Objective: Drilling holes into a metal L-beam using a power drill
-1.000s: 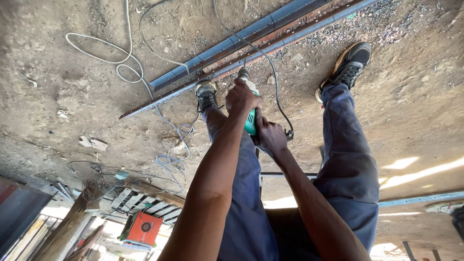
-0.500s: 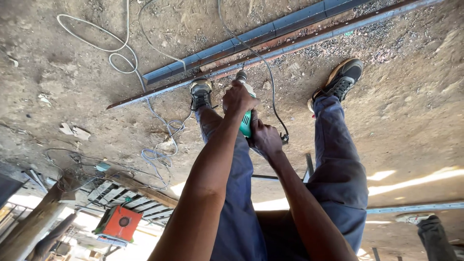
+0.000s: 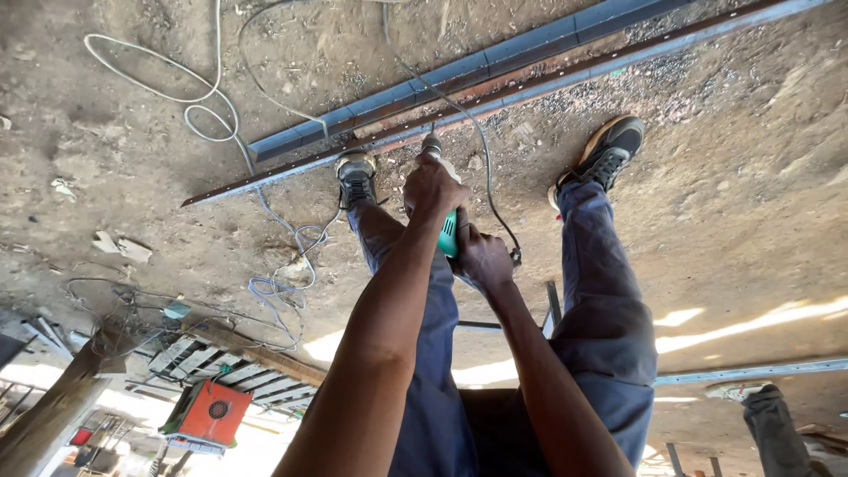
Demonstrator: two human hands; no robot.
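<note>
Seemingly upside down, the head view shows a person bent far over, looking back between their own legs at dusty, gritty ground (image 3: 760, 230). Both bare hands grip a green power tool (image 3: 450, 235), likely a small grinder or drill. The left hand (image 3: 433, 187) is wrapped tight around the front of the tool, fingers closed on it. The right hand (image 3: 484, 258) is clenched around the rear of the body, where a black cord (image 3: 491, 194) leaves it. The tool's tip (image 3: 431, 146) meets a long rusty steel strip (image 3: 548, 81) lying on the ground, just beside a dark blue metal channel (image 3: 459, 72). The person's left shoe (image 3: 355, 172) stands against the strip; the right shoe (image 3: 609, 150) is planted nearby. Judging by the frame, work on the strip is under way at one spot, with most of its length apparently untouched; how much is finished cannot be told. White cables (image 3: 199, 110) loop across the dirt, and an orange machine (image 3: 210, 413) sits towards the near left corner.
</note>
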